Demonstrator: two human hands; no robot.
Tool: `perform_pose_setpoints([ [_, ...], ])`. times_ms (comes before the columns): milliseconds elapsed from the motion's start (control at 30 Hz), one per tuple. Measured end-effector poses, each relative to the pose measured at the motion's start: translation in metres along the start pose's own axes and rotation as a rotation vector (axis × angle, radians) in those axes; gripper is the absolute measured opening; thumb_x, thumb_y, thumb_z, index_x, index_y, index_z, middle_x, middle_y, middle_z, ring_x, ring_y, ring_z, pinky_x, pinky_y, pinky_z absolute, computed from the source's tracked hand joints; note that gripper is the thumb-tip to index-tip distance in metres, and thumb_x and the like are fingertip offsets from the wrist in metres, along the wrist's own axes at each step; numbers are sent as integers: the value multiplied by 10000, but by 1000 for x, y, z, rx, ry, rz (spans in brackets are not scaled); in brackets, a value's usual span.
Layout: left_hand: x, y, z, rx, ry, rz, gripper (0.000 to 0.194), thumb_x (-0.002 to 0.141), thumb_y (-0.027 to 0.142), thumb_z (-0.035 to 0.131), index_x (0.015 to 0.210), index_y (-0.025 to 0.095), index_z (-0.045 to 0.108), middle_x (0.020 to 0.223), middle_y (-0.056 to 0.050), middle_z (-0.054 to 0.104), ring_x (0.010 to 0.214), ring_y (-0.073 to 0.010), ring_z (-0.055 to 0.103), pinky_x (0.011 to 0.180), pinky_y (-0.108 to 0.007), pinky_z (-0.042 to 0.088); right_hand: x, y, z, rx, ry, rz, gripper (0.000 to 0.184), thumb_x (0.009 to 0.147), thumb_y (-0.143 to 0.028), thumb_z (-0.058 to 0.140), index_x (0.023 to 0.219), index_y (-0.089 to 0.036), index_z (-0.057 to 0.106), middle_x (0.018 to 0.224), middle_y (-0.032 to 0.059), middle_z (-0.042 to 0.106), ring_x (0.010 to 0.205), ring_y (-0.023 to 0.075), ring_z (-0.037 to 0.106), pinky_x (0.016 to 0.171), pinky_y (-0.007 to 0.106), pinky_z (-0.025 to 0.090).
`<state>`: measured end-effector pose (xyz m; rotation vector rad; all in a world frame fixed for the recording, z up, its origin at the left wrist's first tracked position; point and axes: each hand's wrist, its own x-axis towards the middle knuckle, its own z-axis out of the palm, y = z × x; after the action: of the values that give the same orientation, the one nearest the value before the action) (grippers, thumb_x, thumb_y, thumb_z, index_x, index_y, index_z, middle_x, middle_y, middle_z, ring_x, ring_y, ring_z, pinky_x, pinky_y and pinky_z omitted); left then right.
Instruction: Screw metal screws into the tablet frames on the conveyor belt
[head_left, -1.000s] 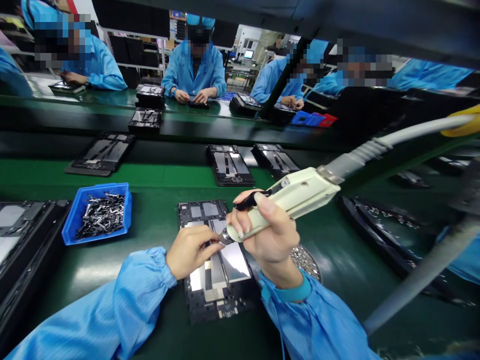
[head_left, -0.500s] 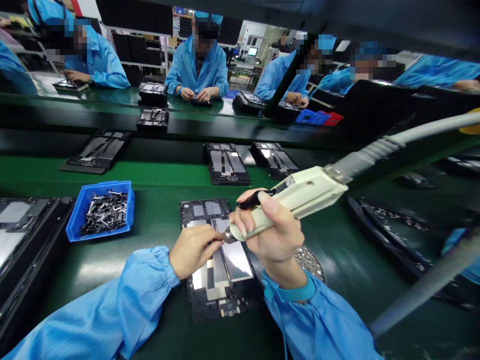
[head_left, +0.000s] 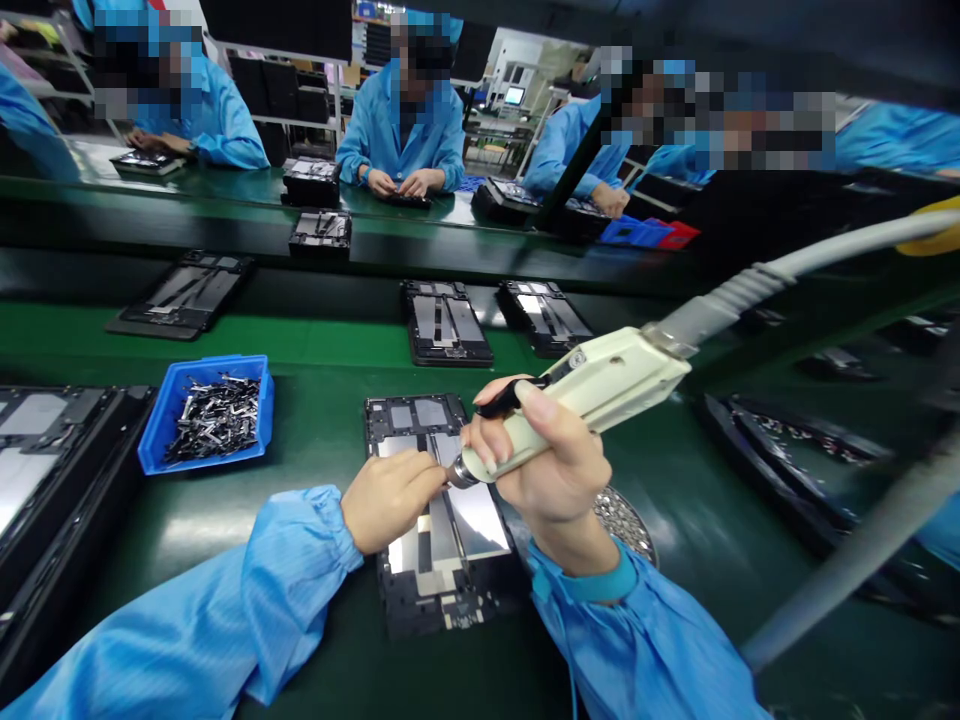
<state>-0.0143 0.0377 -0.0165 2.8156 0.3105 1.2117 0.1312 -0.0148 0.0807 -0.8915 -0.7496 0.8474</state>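
Observation:
My right hand [head_left: 551, 455] is wrapped around a cream electric screwdriver [head_left: 607, 380], with the thumb by its black lever. The tool slants down to the left, its metal nose over an opened tablet [head_left: 480, 525] that lies face down on the green bench. At that nose, my left hand [head_left: 394, 495] has its fingers pinched together; whatever they hold is hidden. Both hands hover above the tablet's upper half, covering part of its silver batteries. Half behind my right wrist sits a round dish of small metal screws [head_left: 626, 522].
To the left is a blue bin [head_left: 206, 412] of small metal parts, beside stacked tablets [head_left: 67, 440]. More opened tablets [head_left: 446, 325] lie on the green belt [head_left: 322, 345]. A grey pole [head_left: 847, 560] slants at right. Co-workers in blue sit across the line.
The tablets on the belt have shifted slightly left. My left fingers have curled in closer at the screwdriver's nose. My right hand keeps its grip, and the view has drifted a little.

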Motion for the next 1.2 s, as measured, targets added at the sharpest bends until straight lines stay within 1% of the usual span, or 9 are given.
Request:
perform_pose_setpoints([
  [300, 1, -4, -3, 119, 46, 100, 278, 1071, 84, 452, 887, 163, 645, 741, -5, 670, 621, -134, 559, 523, -279, 363, 3, 0, -1, 14, -20, -2, 314, 783, -486, 784, 723, -182, 737, 370, -73, 449, 330, 106, 473, 459, 271, 541],
  [500, -2, -21, -6, 118, -101, 80, 238, 1101, 313, 508, 1075, 145, 676, 872, -50, 698, 748, -170, 633, 509, -281, 413, 2, 0, -3, 21, 14, -23, 314, 785, -478, 785, 708, -175, 750, 369, -60, 461, 328, 105, 473, 435, 259, 527],
  [567, -2, -43, -10, 34, -195, -73, 237, 1087, 330, 531, 1139, 166, 694, 1008, -81, 721, 892, -194, 679, 640, -270, 530, 5, 1, -3, 14, -5, -37, 323, 802, -487, 779, 719, -177, 749, 378, -63, 457, 335, 104, 476, 445, 261, 542],
  [667, 0, -84, -14, -189, -167, -634, 169, 1023, 222, 590, 1003, 190, 755, 1076, -88, 730, 1034, -216, 689, 957, -335, 581, 19, 12, 9, 8, -27, -49, 323, 798, -496, 783, 736, -181, 743, 385, -70, 455, 334, 106, 473, 447, 271, 553],
  [733, 0, -105, -12, -294, -105, -946, 176, 976, 169, 611, 904, 170, 772, 986, -86, 740, 974, -214, 700, 984, -353, 579, 33, 28, 23, 1, -9, -48, 313, 757, -486, 808, 720, -183, 737, 377, -74, 459, 328, 103, 464, 442, 269, 548],
  [767, 0, -112, -10, -330, -95, -1034, 184, 965, 160, 612, 886, 157, 778, 914, -81, 739, 894, -204, 703, 932, -345, 596, 41, 37, 31, -6, 2, -45, 306, 734, -477, 819, 706, -184, 733, 374, -73, 467, 329, 101, 463, 446, 267, 550],
  [867, -2, -119, -1, -465, -136, -1128, 246, 988, 183, 566, 911, 117, 790, 693, -42, 688, 624, -156, 658, 653, -269, 599, 61, 67, 53, -46, 26, -48, 300, 695, -464, 830, 668, -193, 705, 374, -72, 483, 341, 104, 478, 468, 273, 569],
  [933, -2, -117, 4, -587, -160, -1164, 261, 998, 197, 558, 931, 102, 792, 650, -28, 675, 566, -135, 642, 540, -220, 559, 70, 83, 61, -72, 43, -54, 310, 684, -473, 828, 657, -196, 689, 370, -75, 476, 342, 108, 477, 462, 278, 567],
  [1200, -3, -112, 11, -767, -136, -1241, 105, 893, 94, 691, 842, 96, 783, 639, -3, 688, 488, -85, 599, 494, -168, 539, 75, 104, 59, -81, 60, -40, 307, 702, -473, 814, 668, -189, 702, 393, -64, 522, 350, 110, 488, 450, 274, 554],
])
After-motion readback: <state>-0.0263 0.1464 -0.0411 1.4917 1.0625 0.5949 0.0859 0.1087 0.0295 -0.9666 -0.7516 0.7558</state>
